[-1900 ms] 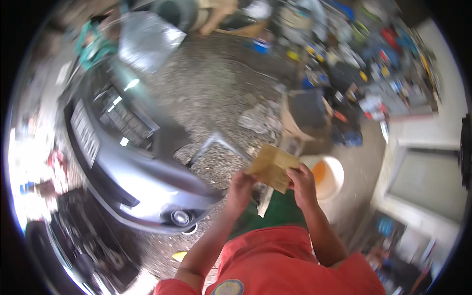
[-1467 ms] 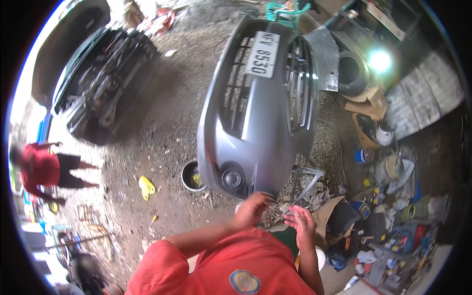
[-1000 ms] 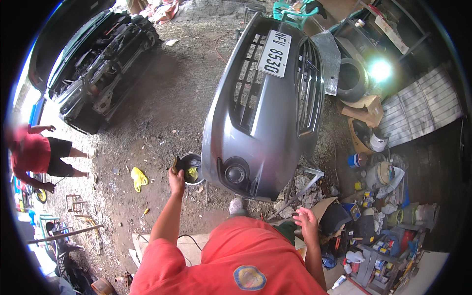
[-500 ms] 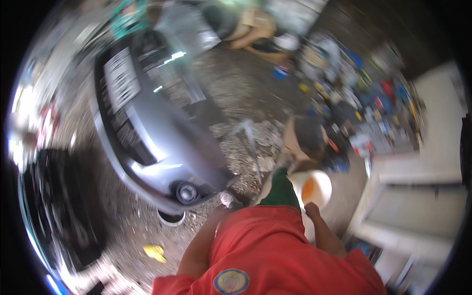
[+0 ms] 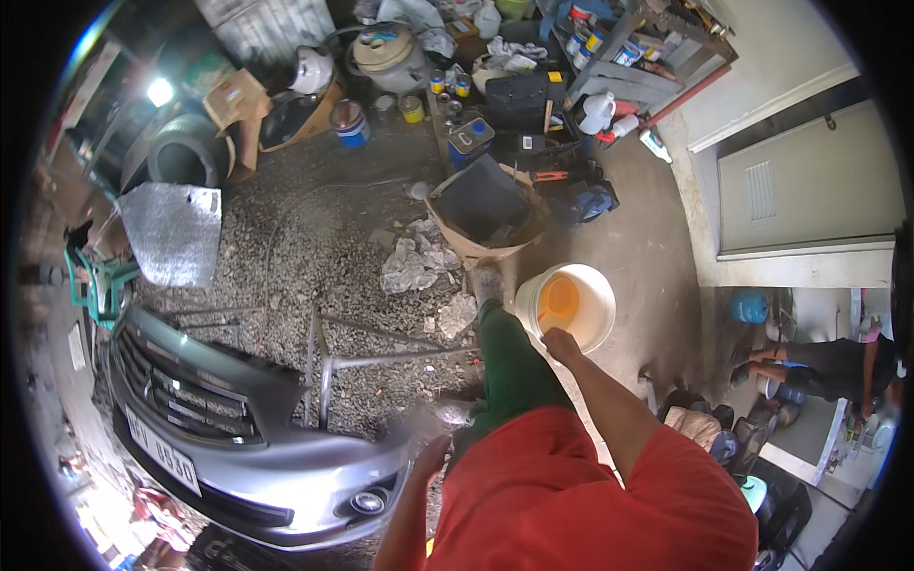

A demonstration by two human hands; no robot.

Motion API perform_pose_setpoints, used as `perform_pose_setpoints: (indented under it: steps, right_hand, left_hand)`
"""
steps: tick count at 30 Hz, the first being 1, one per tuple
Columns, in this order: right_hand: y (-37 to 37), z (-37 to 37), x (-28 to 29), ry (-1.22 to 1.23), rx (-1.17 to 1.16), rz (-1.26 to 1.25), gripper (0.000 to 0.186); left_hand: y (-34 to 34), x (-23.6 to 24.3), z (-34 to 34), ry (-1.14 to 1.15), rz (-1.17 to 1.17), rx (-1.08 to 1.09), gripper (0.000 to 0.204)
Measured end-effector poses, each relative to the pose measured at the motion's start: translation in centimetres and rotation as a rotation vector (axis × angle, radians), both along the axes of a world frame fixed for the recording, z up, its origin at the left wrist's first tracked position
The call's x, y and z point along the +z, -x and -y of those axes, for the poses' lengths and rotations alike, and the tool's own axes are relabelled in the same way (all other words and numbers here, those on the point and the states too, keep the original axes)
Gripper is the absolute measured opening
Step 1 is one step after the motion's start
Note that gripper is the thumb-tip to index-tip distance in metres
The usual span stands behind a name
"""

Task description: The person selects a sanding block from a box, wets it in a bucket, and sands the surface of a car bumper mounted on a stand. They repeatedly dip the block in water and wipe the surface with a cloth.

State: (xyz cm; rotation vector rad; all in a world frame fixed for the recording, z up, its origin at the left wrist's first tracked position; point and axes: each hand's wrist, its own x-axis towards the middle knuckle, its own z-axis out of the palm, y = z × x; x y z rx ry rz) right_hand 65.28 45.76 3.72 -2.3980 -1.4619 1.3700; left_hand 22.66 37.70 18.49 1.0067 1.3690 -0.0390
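My right hand [image 5: 562, 344] is closed on the near rim of a white bucket [image 5: 598, 309], to the right of my green-clad leg. The bucket tilts so that its mouth shows, and inside it is an orange round-mouthed scoop or bowl [image 5: 559, 299]. Low on my left side hangs my left hand [image 5: 431, 457], close to the fog-light end of a silver-grey car bumper [image 5: 324, 476]. Its fingers are smeared and partly hidden, so whether it holds anything does not show.
A metal frame [image 5: 327, 366] lies on gravel ahead, beside crumpled plastic [image 5: 416, 259] and a cardboard box [image 5: 490, 249]. Paint cans [image 5: 349, 124], a toolbox [image 5: 522, 100] and a shelf [image 5: 624, 71] stand farther off. Another person [image 5: 824, 368] is at the right.
My view has swung left to right, so the bumper now lies lower left and the shelf higher up. My right hand stays on the bucket, which has come along with me.
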Motion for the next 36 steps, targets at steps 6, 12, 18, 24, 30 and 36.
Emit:
perform_pose_setpoints:
  steps: [6, 12, 18, 24, 30, 36]
  right_hand:
    - [-0.4, -20.3, -6.3, -0.214, -0.167, 0.013, 0.026]
    - [-0.1, -38.7, -13.3, -0.237, -0.167, -0.126, 0.028]
    - [5.2, -47.4, -20.8, -0.102, 0.021, -0.099, 0.038]
    - [9.1, -50.9, -23.9, -0.082, 0.094, 0.09, 0.035]
    - [6.4, -46.8, -19.6, -0.168, -0.121, 0.051, 0.02]
    - [2.0, -36.4, -4.5, -0.494, -0.232, -0.028, 0.013]
  left_hand:
    - [-14.4, -4.9, -17.2, -0.087, 0.086, 0.003, 0.053]
    - [-27.7, -11.1, -25.0, -0.347, -0.168, -0.009, 0.065]
    - [-29.2, -12.0, -29.2, -0.324, -0.241, 0.016, 0.072]
    - [-28.8, -13.5, -30.4, -0.345, -0.237, -0.089, 0.071]
    - [-27.8, -13.0, -28.7, -0.387, -0.226, 0.009, 0.069]
    - [-26.2, -11.2, -23.5, -0.456, -0.255, -0.086, 0.066]
